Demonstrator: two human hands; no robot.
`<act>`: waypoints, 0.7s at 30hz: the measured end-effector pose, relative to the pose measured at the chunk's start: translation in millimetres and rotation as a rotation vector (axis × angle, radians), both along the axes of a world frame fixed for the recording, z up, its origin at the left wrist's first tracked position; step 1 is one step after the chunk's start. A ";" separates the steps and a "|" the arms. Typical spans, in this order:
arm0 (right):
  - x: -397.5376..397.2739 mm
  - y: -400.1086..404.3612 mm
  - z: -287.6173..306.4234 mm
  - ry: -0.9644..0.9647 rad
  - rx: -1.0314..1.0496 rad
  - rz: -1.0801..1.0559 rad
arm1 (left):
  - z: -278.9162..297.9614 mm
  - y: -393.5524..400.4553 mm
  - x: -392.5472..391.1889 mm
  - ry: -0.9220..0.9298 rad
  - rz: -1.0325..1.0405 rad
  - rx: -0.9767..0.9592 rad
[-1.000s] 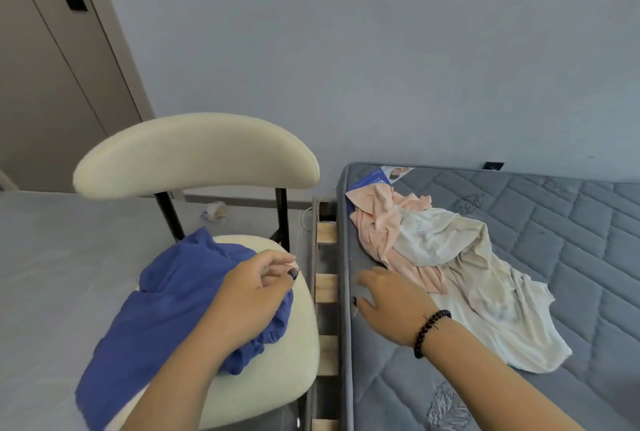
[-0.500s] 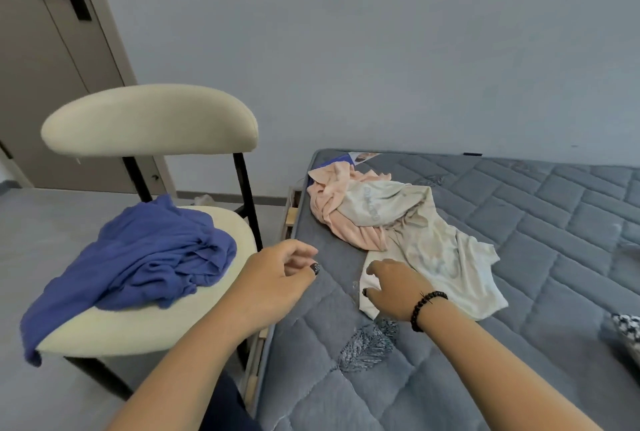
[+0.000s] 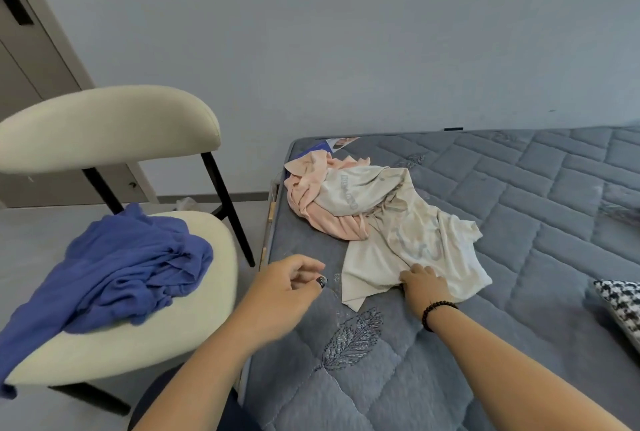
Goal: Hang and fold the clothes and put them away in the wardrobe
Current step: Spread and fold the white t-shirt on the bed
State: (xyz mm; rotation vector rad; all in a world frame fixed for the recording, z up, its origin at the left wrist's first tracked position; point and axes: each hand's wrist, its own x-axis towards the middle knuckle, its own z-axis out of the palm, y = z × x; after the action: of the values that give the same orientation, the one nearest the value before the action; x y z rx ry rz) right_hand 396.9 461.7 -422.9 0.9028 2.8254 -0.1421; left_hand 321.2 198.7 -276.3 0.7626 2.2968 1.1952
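Grey quilted mattress (image 3: 519, 222) against pale wall. Cream shirt (image 3: 408, 240) crumpled on mattress, overlapping pink garment (image 3: 311, 195) at its 10 o'clock. Right hand (image 3: 424, 287) on shirt's near hem, fingers bent onto cloth; grip unclear. Left hand (image 3: 284, 292) at shirt's 8 o'clock, loosely curled, empty. Blue garment (image 3: 131, 264) heaped on cream chair (image 3: 104, 344), 9 o'clock.

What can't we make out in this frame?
- Right hand on the cream printed shirt: head view, its fingers curl out of sight, so the grip is unclear.
- Pink garment: largely buried under that shirt.
- Houndstooth fabric: cut by the right edge.
- Blue garment on the cream chair: crumpled, type unknown.
- Wardrobe: not in view.
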 end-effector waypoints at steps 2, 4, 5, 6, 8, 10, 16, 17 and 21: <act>-4.1 1.6 0.5 0.123 -0.033 -0.047 | -7.0 4.9 -2.7 -0.028 -0.019 -0.022; -7.9 -0.1 8.2 0.310 -0.261 -0.121 | -11.8 11.0 -7.7 -0.043 -0.051 -0.052; -9.9 -3.4 16.1 0.399 -0.393 -0.128 | -13.2 14.7 -11.3 -0.045 -0.068 -0.066; -11.4 -7.5 26.8 0.485 -0.488 -0.114 | -13.8 18.9 -14.5 -0.048 -0.082 -0.073; -14.4 -17.3 54.9 0.603 -0.544 -0.045 | -12.8 29.2 -19.1 -0.037 -0.110 -0.081; -18.2 -25.8 83.0 0.672 -0.559 0.034 | -9.7 41.0 -21.3 0.024 -0.142 -0.102; -14.1 -48.4 165.8 0.738 -0.595 0.249 | 6.7 70.6 -20.6 0.177 -0.236 0.101; -10.7 -52.4 178.1 0.765 -0.593 0.269 | 10.5 73.0 -19.5 0.191 -0.240 0.144; 5.7 -60.0 203.1 0.898 -0.563 0.305 | 23.6 68.1 -11.4 0.291 -0.217 0.137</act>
State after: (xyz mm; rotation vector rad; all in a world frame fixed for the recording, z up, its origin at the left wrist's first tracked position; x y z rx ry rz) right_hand 402.5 401.6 -219.8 0.2897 3.2788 -1.5391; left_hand 309.8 266.9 -252.7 1.2750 2.2967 1.2158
